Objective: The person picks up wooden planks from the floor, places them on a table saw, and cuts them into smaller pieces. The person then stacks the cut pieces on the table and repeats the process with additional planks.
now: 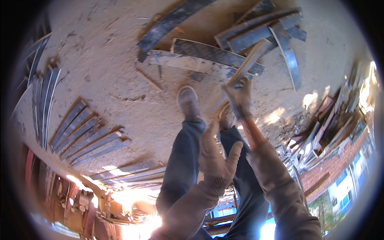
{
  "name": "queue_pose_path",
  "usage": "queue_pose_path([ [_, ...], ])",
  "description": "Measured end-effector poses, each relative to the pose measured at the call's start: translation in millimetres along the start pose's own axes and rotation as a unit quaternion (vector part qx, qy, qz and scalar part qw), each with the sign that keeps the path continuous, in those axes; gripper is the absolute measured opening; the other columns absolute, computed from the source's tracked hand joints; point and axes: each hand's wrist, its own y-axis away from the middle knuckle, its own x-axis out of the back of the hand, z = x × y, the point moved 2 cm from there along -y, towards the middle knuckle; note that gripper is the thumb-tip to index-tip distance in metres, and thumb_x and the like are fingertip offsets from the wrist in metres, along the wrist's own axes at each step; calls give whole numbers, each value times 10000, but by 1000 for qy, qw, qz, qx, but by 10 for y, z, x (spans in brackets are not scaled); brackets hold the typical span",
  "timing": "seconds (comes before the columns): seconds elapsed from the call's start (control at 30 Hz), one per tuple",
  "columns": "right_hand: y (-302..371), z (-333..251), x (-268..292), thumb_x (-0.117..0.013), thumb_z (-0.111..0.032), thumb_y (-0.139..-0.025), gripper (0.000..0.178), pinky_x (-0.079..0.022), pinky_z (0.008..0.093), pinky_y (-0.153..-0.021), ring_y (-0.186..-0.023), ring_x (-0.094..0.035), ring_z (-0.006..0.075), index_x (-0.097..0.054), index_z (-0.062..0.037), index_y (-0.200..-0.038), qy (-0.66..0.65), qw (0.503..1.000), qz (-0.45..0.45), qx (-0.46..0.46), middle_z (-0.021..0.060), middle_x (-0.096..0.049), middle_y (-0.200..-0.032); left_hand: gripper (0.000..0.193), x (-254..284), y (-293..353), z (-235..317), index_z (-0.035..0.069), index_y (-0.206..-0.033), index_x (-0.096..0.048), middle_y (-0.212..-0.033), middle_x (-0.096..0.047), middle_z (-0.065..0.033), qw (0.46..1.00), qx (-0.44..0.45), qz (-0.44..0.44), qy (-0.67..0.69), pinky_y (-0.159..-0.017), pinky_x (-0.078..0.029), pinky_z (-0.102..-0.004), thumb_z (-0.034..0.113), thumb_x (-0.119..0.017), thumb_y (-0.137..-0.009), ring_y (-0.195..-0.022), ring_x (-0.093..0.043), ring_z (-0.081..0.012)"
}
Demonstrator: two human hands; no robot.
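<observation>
My right hand (240, 94), in a grey work glove, is closed round the lower end of a narrow wooden strip (251, 60). The strip slants up and to the right, over a heap of dark-faced boards (208, 52) lying on the ground. My left hand (216, 156), gloved too, is held in front of my legs with its fingers stretched and thumb apart. Nothing shows in it. Motion blurs both gloves slightly, and a pale smear beside the right one cannot be made out.
Dark planks lie side by side in a row (86, 132) at the left, with more stacked at the far left (42, 104). Scrap wood is piled (320, 128) at the right near a brick wall (336, 160). A small stick (149, 80) lies on the dusty ground ahead.
</observation>
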Motion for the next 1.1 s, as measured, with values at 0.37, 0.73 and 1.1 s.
queue_pose_path([
  [0.37, -172, 347, 148, -891, -427, -853, 775, -535, 472, -1031, -1204, -683, 403, -577, 20, -1403, 291, 955, -39, 32, 227, -665, -1396, 239, 461, -307, -466, -10, -1226, -697, -1062, -772, -85, 900, 282, 93, 318, -834, -592, -300, 100, -725, -1016, -910, -719, -164],
  [0.73, -22, 358, 979, -915, -227, -854, 432, -538, 319, -850, -944, -684, 114, -744, -56, -1212, -281, 931, -153, -176, 17, -781, -1083, 537, 363, -251, -502, -66, -1469, -528, -1372, -676, -185, 961, 187, 89, 182, -1047, -547, -365, 44, -738, -987, -1214, -690, -281],
  [1.1, 693, -1633, 2101, -910, -192, -841, 341, -621, 346, -837, -974, -763, 219, -734, -30, -1083, -3, 976, -197, 94, 151, -742, -1177, 811, 157, -333, -336, -63, -1523, -461, -1462, -592, -189, 999, -22, 46, 5, -1108, -511, -387, 15, -885, -836, -1284, -615, -268],
])
